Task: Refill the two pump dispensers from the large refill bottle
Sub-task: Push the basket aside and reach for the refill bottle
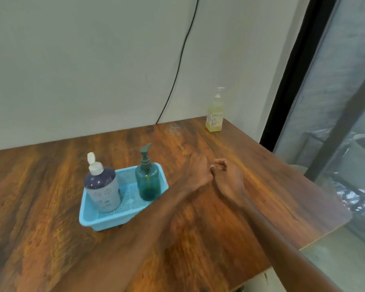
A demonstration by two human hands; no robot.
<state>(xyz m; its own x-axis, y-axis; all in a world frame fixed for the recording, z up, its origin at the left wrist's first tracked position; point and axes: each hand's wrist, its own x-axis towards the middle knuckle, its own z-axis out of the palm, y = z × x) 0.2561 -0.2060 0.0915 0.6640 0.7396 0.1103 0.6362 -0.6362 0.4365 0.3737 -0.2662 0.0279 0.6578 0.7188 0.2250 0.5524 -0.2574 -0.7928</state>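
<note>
Refill bottle [102,186] stands in the blue basket [89,218], cap flipped open, beside the teal pump [147,182]. The yellow pump [215,114] is far off at the table [51,186] corner. Left hand [199,171] and right hand [228,175] touch, fingers curled, holding nothing. A bumped open bottle could tip and spill.

From my remote seat I see two slim forearms [156,218] bare up to the wrists, the left hand [199,171] and right hand [228,175] equally uncovered with knuckles showing, and a patch of pale khaki cloth [259,280] just past the table [198,239]'s near edge.
</note>
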